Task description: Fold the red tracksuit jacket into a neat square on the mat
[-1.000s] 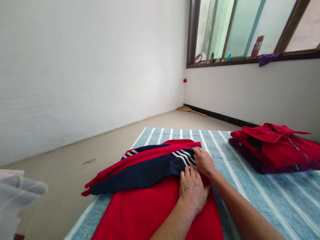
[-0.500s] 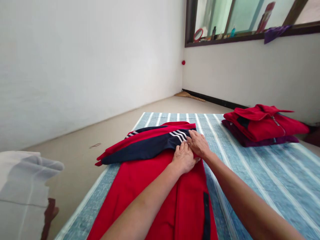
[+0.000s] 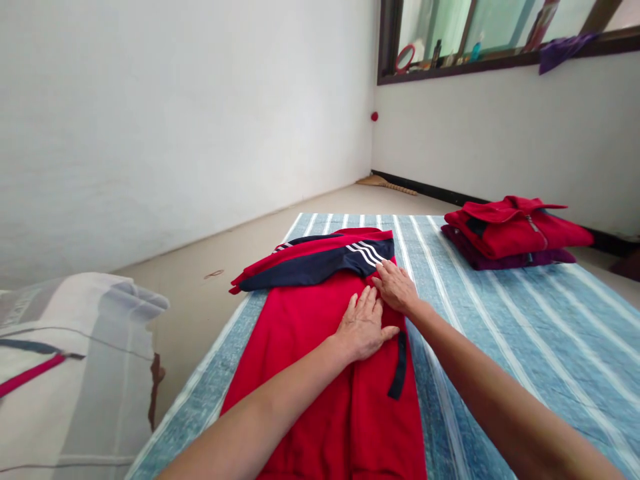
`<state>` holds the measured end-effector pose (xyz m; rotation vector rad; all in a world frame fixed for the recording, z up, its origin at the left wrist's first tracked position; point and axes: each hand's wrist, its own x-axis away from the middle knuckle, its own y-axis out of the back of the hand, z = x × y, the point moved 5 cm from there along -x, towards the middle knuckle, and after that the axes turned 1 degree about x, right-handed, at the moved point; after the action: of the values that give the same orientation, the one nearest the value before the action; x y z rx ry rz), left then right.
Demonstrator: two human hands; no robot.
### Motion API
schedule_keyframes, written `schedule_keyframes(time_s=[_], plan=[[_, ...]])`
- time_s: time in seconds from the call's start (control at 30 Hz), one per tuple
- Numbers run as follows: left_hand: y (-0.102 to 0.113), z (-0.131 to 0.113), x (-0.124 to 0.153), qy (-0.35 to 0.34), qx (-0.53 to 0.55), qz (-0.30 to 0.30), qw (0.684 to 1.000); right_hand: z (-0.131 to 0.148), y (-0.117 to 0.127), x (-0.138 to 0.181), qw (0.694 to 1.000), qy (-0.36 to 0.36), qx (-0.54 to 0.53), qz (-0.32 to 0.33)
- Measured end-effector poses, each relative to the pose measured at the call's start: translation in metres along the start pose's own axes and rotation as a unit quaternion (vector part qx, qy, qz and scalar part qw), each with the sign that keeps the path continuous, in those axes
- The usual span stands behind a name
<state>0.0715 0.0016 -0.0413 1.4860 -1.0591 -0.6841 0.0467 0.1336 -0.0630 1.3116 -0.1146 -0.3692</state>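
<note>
**Red jacket (image 3: 295, 327) on striped sheet (image 3: 530, 327)**

Far left, pale cloth (image 3: 110, 380). Then the jacket, navy sleeve (image 3: 305, 267) laid across it; the left hand (image 3: 364, 327) flat on its body, grip wide; the right hand (image 3: 397, 288), grip also wide, touching beside white stripes (image 3: 367, 253). Right, folded clothes (image 3: 515, 233).

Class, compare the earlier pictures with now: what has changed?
The left hand drew back off the navy sleeve onto the garment's red body; the right hand drew back too, to the white stripes' lower end. The sleeve and folded stack stayed put.
</note>
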Motion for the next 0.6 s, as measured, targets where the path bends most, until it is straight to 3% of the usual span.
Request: schedule_keyframes(time_s=[0.2, 0.3, 0.4, 0.5, 0.6], plan=[[-0.022, -0.026, 0.06, -0.054, 0.038, 0.018, 0.998, 0.02, -0.012, 0.031, 1.0, 0.004, 0.001, 0.01], [-0.028, -0.03, 0.072, -0.058, 0.061, 0.015, 0.996, 0.025, -0.019, 0.036, 1.0, 0.0, 0.001, 0.012], [-0.02, -0.025, 0.074, -0.063, 0.088, 0.005, 0.994, 0.026, -0.017, 0.033, 1.0, -0.009, 0.001, 0.001], [0.006, 0.015, 0.068, -0.021, 0.079, -0.08, 0.993, 0.027, -0.011, 0.023, 1.0, -0.018, 0.002, -0.015], [0.046, 0.1, 0.067, 0.105, 0.039, -0.233, 0.966, 0.029, -0.009, 0.006, 0.999, -0.016, -0.001, -0.032]])
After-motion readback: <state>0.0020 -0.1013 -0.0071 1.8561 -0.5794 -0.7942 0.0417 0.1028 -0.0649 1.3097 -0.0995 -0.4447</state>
